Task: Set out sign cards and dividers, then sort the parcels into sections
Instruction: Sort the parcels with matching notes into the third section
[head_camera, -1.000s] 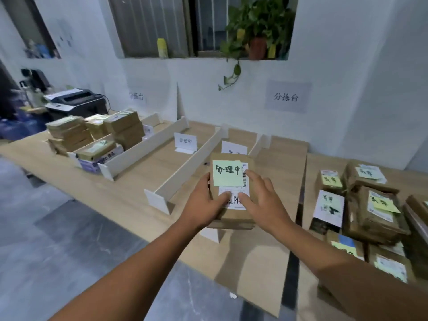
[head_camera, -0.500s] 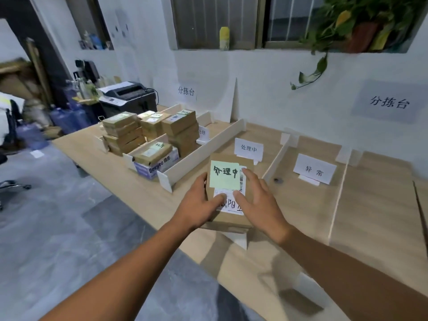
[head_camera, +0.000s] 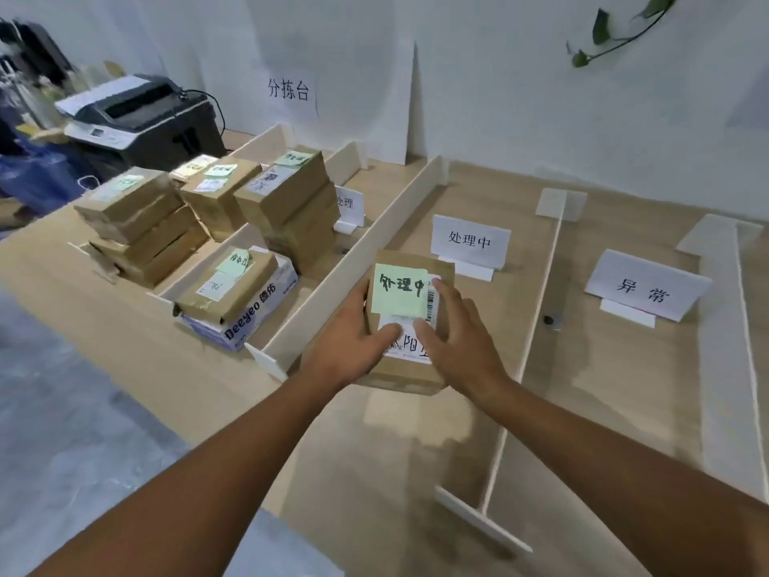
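A brown cardboard parcel [head_camera: 405, 370] with a green note reading 处理中 and a white label is gripped from both sides, my left hand [head_camera: 351, 343] on its left edge and my right hand [head_camera: 460, 341] on its right. It hangs just above the table in the section between two white dividers, the left divider [head_camera: 353, 260] and the thin right divider [head_camera: 537, 326]. A white sign card 处理中 [head_camera: 470, 241] stands behind the parcel in the same section. A second sign card 异常 [head_camera: 645, 285] stands in the section to the right.
Stacks of brown parcels [head_camera: 287, 202] fill the sections at the left, one on a Deeyeo box [head_camera: 254, 322]. A printer [head_camera: 141, 114] sits at the far left. A small dark disc [head_camera: 551, 320] lies by the thin divider. The wooden table edge [head_camera: 137, 356] runs along the floor.
My view has swung left, away from the pile of unsorted parcels. Both hands have carried the parcel over into the 处理中 section, closer to its sign card.
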A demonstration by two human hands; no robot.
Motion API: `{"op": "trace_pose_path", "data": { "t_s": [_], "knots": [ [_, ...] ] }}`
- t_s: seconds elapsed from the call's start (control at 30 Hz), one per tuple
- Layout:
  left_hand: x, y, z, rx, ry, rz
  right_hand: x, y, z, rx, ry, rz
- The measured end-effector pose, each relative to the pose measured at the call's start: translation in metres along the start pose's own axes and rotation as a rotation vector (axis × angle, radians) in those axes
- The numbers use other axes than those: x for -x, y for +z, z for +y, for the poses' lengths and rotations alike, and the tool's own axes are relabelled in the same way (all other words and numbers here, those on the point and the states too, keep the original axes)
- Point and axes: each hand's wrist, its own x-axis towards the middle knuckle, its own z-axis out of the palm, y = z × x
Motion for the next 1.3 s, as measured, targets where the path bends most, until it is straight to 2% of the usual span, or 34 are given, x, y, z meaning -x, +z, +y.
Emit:
{"op": "trace_pose_path", "data": {
  "t_s": [0.47, 0.63, 0.8, 0.9, 1.0, 1.07, 1.13, 1.3],
  "knots": [
    [-0.267, 0.026, -0.137, 0.032, -0.067, -0.302, -0.197, 0.117, 0.081, 0.166, 0.312, 0.083],
    [-0.312, 0.049, -0.179, 0.099, -0.126, -0.437, -0.226, 0.153, 0.107, 0.227, 0.451, 0.113],
    [-0.323, 0.057, -0.197, 0.129, -0.159, -0.426, -0.237, 0.172, 0.117, 0.293, 0.493, 0.155],
    [-0.324, 0.055, -0.192, 0.092, -0.113, -0.438, -0.238, 0.166, 0.112, 0.300, 0.516, 0.097],
    [-0.315, 0.045, -0.174, 0.004, -0.060, -0.361, -0.233, 0.146, 0.097, 0.275, 0.545, 0.095],
    [-0.305, 0.038, -0.156, -0.119, 0.010, -0.273, -0.220, 0.123, 0.082, 0.237, 0.543, 0.159],
    [-0.289, 0.032, -0.126, -0.168, 0.083, -0.242, -0.196, 0.091, 0.066, 0.254, 0.465, 0.257],
    [-0.225, 0.053, -0.035, -0.106, 0.225, -0.347, -0.099, -0.018, 0.037, 0.337, 0.371, 0.438]
  ]
}}
